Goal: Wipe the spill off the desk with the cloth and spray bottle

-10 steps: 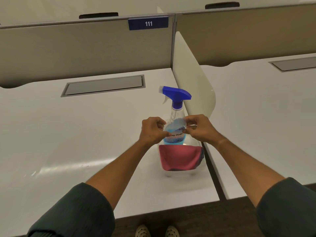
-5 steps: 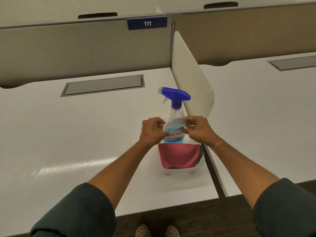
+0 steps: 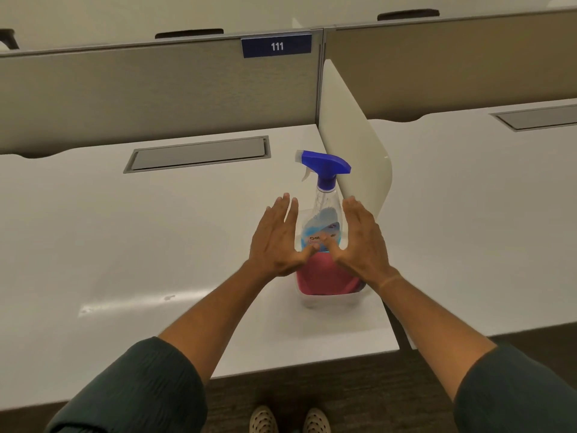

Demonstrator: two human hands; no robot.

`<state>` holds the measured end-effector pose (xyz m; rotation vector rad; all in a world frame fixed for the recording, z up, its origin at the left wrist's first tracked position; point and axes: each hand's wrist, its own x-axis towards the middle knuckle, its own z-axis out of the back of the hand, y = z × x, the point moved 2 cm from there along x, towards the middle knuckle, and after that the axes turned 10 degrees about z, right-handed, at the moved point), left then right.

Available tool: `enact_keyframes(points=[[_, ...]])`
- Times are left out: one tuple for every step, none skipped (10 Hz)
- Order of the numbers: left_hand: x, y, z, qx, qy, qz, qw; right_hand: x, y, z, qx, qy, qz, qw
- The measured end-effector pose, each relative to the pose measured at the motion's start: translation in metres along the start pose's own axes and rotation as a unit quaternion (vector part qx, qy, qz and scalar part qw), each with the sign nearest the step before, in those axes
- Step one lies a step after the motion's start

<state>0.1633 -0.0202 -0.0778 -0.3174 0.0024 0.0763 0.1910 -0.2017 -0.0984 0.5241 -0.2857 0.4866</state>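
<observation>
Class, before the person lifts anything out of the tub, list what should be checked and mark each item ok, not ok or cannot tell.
1. Spray bottle upright in the clear tub: ok.
2. Red cloth in the tub, reachable: ok.
3. Left hand empty, open: ok.
4. Right hand empty, open: ok.
5. Either hand gripping the bottle: not ok, they flank it.
6. Spill located on the desk: cannot tell; only a faint smudge shows.

left hand (image 3: 276, 242) spread | right hand (image 3: 363, 242) spread | spray bottle (image 3: 324, 210) between, upright
</observation>
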Motion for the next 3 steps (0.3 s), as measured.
enact_keyframes(points=[[-0.008,0.002,0.005,0.017,-0.012,-0.02,1.0,-0.006,0.006,0.0,-0.023,-0.012,-0.001,1.0],[-0.015,0.011,0.01,0.039,-0.021,-0.031,0.999,-0.014,0.017,-0.002,-0.028,-0.047,0.011,0.998],[-0.02,0.016,0.012,0.043,-0.037,-0.034,0.998,-0.017,0.028,-0.004,-0.029,-0.076,0.029,0.996]])
